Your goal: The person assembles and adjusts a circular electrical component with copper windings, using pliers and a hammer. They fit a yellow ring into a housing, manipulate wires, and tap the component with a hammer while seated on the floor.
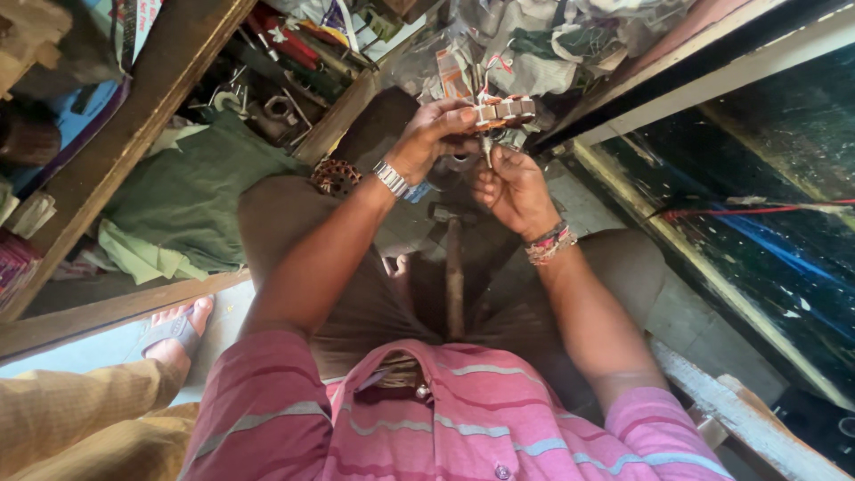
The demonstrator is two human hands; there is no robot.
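You are holding a small motor armature (pixel 500 110) up in front of you, above your knees, with both hands meeting around it. Your left hand (pixel 434 134) is gripping the armature's copper-coloured, segmented body from the left, its fingers (pixel 456 117) closing over the top. Your right hand (pixel 509 189) is sitting just below, its fingers (pixel 485 178) curling narrowly around the thin shaft (pixel 487 150) that is pointing down from the armature; what lies inside the grip cannot be made out. A metal watch (pixel 390 178) is circling your left wrist, and beaded bracelets (pixel 549 245) are circling your right.

Between your knees, a hammer (pixel 454 267) is lying on the floor, its wooden handle pointing toward your body and its head (pixel 451 213) lying just under your hands. Beside your left forearm, a copper wire coil (pixel 336 176) is resting at the edge of a green cloth (pixel 191 200). Beyond the cloth, a wooden tray (pixel 343 111) is holding mixed tools and metal parts. Behind the armature, crumpled plastic bags (pixel 534 44) are piling up against a pale frame (pixel 712 85). At the lower left, another person's foot in a sandal (pixel 178 330) is resting on the floor, next to a tan trouser leg (pixel 85 419).
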